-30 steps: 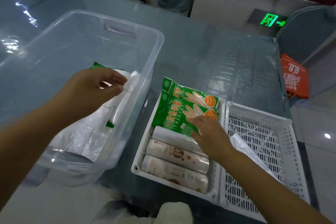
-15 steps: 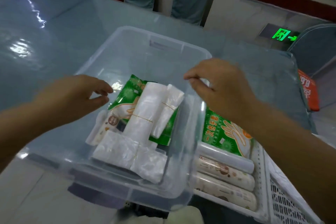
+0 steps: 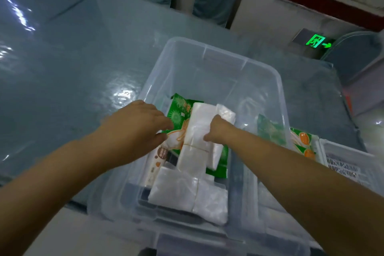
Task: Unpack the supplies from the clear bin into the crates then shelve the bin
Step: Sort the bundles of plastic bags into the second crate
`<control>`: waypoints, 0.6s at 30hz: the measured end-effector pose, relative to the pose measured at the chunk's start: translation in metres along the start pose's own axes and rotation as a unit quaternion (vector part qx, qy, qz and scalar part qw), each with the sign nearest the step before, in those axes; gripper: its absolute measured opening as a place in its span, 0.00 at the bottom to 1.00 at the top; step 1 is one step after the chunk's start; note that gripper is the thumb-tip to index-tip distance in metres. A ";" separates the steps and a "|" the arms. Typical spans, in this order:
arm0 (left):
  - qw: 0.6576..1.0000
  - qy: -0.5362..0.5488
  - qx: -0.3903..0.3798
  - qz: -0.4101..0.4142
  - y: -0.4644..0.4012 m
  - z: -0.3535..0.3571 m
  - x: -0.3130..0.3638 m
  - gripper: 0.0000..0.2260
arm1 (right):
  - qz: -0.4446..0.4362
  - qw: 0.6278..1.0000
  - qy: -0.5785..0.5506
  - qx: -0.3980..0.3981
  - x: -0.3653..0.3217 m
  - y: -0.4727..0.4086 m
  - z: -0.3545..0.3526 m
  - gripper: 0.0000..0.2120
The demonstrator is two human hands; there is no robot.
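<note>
While both hands reach inside clear bin, right hand grips white bundle; left hand grip unclear.

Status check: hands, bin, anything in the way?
Both hands in clear bin. Right hand grips white bag bundle; left hand open beside it. Nothing blocking.

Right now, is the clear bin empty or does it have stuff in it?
Not empty: the clear bin holds white packs, a green packet and a roll.
</note>
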State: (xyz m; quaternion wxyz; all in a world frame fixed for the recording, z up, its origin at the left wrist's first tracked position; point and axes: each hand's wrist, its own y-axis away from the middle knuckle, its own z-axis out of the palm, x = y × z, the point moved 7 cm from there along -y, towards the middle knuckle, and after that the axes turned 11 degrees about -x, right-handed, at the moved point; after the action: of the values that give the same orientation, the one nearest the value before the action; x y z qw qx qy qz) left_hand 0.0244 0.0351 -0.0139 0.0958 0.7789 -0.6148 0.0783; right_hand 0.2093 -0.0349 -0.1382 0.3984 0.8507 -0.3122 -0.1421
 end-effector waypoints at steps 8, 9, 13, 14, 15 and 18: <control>1.000 0.002 -0.005 0.020 -0.003 0.006 -0.003 0.13 | 0.056 0.904 -0.416 0.080 0.005 -0.015 0.075 0.48; 1.000 0.006 -0.004 0.021 -0.003 0.006 -0.003 0.13 | 0.055 0.889 -0.446 0.090 0.008 -0.016 0.077 0.43; 0.999 0.019 -0.006 0.026 -0.005 0.006 -0.004 0.12 | 0.063 0.848 -0.515 0.105 0.018 -0.017 0.082 0.28; 1.000 0.015 -0.010 0.025 -0.007 0.006 -0.004 0.11 | 0.068 0.844 -0.520 0.112 0.019 -0.016 0.082 0.26; 1.000 0.006 -0.016 0.024 -0.008 0.007 -0.003 0.12 | 0.073 0.840 -0.523 0.122 0.019 -0.015 0.082 0.26; 0.999 -0.009 -0.036 0.025 -0.008 0.009 -0.001 0.12 | 0.088 0.837 -0.519 0.151 0.014 -0.014 0.082 0.28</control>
State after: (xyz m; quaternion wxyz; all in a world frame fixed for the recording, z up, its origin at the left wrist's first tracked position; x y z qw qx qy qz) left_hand 0.0322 0.0353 -0.0231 0.1167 0.7603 -0.6370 0.0513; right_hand 0.1859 -0.0851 -0.2016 0.0556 0.6708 -0.5641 -0.4783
